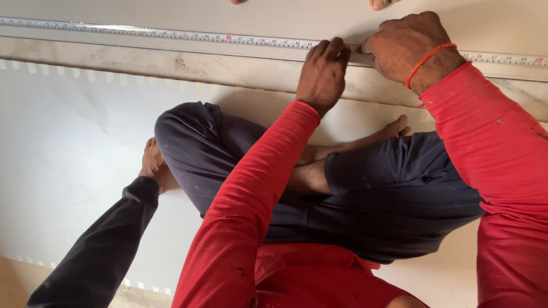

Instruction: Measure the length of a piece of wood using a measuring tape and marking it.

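A steel measuring tape (171,35) lies stretched left to right along a long grey straightedge (142,47) on a pale board. My left hand (322,74), in a red sleeve, has its bent fingertips pressed down on the tape and the straightedge. Just to its right, my right hand (406,47), with an orange thread at the wrist, is closed in a fist on the same line and covers the tape. Anything inside the fist is hidden. I sit cross-legged, and my dark trousers (365,199) fill the middle.
Another person's arm in a black sleeve (103,251) reaches in from the lower left, its hand (154,165) by my knee. Fingertips of someone else (378,4) show at the top edge. A marble strip (171,65) runs below the straightedge, above a white sheet (68,159).
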